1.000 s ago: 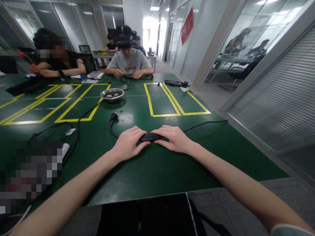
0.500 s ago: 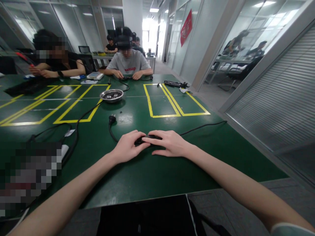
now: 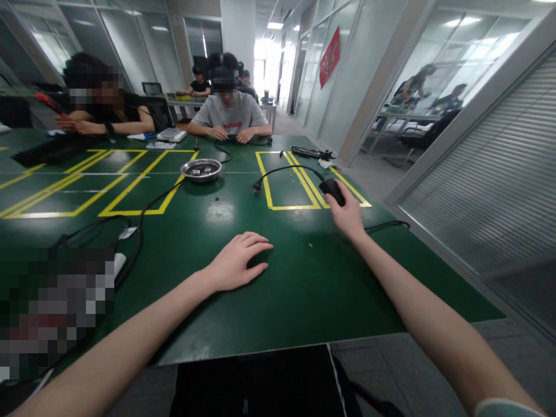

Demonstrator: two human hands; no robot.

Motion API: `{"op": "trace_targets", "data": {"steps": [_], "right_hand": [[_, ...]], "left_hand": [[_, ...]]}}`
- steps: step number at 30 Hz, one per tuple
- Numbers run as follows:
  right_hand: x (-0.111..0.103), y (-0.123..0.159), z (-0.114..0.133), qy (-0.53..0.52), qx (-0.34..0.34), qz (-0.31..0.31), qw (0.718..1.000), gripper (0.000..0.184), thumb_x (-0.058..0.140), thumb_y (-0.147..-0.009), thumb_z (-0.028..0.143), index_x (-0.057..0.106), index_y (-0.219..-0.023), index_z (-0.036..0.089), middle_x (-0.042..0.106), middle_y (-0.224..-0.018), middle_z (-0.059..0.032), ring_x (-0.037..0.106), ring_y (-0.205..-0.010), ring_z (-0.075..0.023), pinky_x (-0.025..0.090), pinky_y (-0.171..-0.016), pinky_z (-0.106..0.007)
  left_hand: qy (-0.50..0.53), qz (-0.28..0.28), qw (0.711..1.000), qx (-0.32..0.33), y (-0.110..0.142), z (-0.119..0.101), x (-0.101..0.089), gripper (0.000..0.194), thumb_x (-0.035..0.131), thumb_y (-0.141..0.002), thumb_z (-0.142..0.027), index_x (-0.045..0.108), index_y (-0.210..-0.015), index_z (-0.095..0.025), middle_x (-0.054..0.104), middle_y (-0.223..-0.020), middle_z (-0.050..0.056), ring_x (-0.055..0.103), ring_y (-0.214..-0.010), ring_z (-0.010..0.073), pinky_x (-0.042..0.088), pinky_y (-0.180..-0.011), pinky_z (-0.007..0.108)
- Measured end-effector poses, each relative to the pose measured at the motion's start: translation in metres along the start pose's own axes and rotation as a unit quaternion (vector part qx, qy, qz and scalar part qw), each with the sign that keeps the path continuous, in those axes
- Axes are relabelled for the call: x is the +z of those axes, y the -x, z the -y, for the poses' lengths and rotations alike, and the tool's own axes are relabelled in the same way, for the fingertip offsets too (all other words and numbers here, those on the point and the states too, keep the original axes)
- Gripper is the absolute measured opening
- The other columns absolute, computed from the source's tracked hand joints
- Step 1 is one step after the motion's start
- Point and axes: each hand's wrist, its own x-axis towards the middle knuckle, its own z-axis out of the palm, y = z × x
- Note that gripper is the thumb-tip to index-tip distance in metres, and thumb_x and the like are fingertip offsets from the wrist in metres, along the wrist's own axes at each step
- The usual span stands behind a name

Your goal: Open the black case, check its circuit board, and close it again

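My right hand [image 3: 346, 211] grips a black power adapter [image 3: 332, 191] over the yellow-taped boxes at the right of the green table. From the adapter a cord runs left to a black plug [image 3: 257, 186]. Another black cord [image 3: 386, 224] shows to the right of my wrist, near the table's edge. My left hand [image 3: 243, 260] rests on the table near the middle, fingers apart, holding nothing.
A steel bowl [image 3: 201, 171] with small metal parts stands left of centre. Black cables [image 3: 141, 223] lie at the left by a blurred-out item. A black tool-like object [image 3: 310, 152] lies at the back. Two people sit across the table [image 3: 278, 324], both handling things.
The adapter has left my left hand and moved away and to the right in my right hand, its plug trailing along. My left hand has opened and stayed in place.
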Motion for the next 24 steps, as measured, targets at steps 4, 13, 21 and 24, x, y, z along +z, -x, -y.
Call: {"op": "trace_targets", "data": {"steps": [4, 13, 21, 24], "right_hand": [[-0.011, -0.008, -0.018, 0.056, 0.072, -0.045, 0.995, 0.063, 0.051, -0.094, 0.044, 0.053, -0.151, 0.015, 0.063, -0.145, -0.0179, 0.06, -0.133, -0.0358, 0.049, -0.109, -0.053], [-0.008, -0.005, -0.014, 0.172, 0.116, 0.021, 0.978, 0.061, 0.055, -0.094, 0.045, 0.056, -0.15, 0.022, 0.072, -0.128, -0.0181, 0.069, -0.113, -0.0403, 0.054, -0.096, -0.054], [-0.024, -0.014, -0.046, 0.189, 0.194, -0.058, 0.961, 0.061, 0.055, -0.094, 0.049, 0.055, -0.15, 0.024, 0.071, -0.126, -0.0161, 0.068, -0.112, -0.0379, 0.053, -0.096, -0.051], [-0.021, -0.014, -0.057, 0.204, 0.22, -0.025, 0.954, 0.062, 0.061, -0.091, 0.05, 0.059, -0.147, 0.024, 0.072, -0.124, -0.0162, 0.068, -0.112, -0.0377, 0.054, -0.096, -0.05]], "left_hand": [[0.004, 0.015, 1.0, -0.004, 0.001, -0.001, 0.001, 0.034, 0.066, -0.097, -0.025, 0.066, -0.13, -0.025, 0.07, -0.131, 0.009, 0.06, -0.128, 0.0283, 0.048, -0.109, 0.049], [0.003, 0.025, 0.999, -0.024, 0.001, 0.0, 0.0, 0.047, 0.065, -0.098, -0.027, 0.055, -0.144, -0.023, 0.068, -0.136, 0.011, 0.06, -0.129, 0.0283, 0.047, -0.111, 0.049], [0.001, 0.035, 0.999, -0.017, 0.0, 0.003, 0.001, 0.042, 0.064, -0.099, -0.028, 0.058, -0.14, -0.023, 0.068, -0.136, 0.01, 0.059, -0.128, 0.0278, 0.046, -0.11, 0.048], [-0.001, 0.036, 0.999, -0.015, 0.0, 0.004, 0.002, 0.039, 0.06, -0.101, -0.026, 0.058, -0.14, -0.024, 0.067, -0.136, 0.01, 0.059, -0.129, 0.0272, 0.046, -0.111, 0.048]]}}
